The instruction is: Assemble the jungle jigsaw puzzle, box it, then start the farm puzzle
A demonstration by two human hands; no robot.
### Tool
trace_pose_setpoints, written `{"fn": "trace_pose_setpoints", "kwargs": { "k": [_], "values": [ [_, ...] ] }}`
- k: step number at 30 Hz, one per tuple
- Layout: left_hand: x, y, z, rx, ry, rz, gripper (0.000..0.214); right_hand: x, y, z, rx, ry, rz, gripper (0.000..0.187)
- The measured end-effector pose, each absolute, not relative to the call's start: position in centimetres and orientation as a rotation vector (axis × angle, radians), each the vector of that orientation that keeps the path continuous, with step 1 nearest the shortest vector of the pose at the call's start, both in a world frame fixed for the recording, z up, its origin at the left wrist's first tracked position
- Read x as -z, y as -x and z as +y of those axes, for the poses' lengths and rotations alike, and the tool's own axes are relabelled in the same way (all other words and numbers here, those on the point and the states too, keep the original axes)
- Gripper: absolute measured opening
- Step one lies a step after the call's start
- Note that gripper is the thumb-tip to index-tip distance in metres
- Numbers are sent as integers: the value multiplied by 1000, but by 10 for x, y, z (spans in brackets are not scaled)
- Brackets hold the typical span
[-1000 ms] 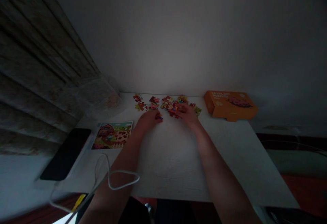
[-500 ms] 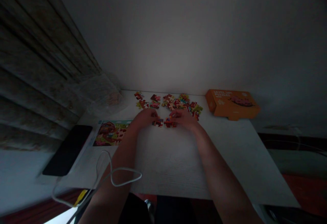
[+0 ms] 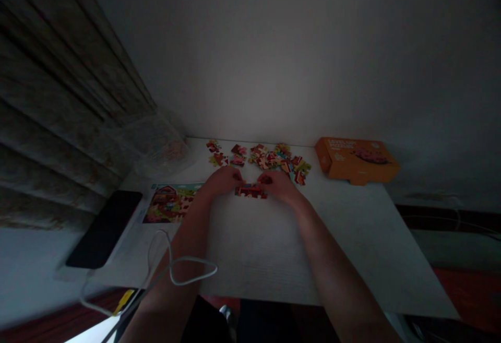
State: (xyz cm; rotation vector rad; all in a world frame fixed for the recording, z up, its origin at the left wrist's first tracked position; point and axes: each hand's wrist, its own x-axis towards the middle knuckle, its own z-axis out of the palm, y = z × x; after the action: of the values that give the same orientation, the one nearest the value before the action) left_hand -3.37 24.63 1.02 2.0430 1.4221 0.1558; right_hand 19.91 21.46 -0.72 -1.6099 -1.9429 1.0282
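Currently, the left hand and right hand curl narrowly at opposite ends of the puzzle pieces on the table; actual pinch cannot be told. Uneven pressure could tilt or separate the pieces.

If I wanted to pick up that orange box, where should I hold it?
Probably by its two short ends, coming from the near side: the orange box is long and the wall rises behind it. I'd leave alone the flap jutting from its near side, as it may bend or open.
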Motion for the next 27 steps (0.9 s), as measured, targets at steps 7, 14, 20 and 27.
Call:
{"fn": "trace_pose_setpoints", "kwargs": {
  "k": [7, 14, 20, 27],
  "values": [
    [-14, 32, 245, -132, -2010, 1440, 18, 5, -196, 214, -863, 1636, -2042, 12],
    [-15, 31, 244, -153, -2009, 1437, 14, 0, -196, 208, -781, 1572, -2202, 17],
    [-16, 32, 244, -150, -2002, 1428, 16, -6, -195, 207, -826, 1554, -2234, 12],
    [-19, 20, 235, -171, -2027, 1484, 25, -5, -192, 207, -799, 1593, -2199, 18]
  ]
}}
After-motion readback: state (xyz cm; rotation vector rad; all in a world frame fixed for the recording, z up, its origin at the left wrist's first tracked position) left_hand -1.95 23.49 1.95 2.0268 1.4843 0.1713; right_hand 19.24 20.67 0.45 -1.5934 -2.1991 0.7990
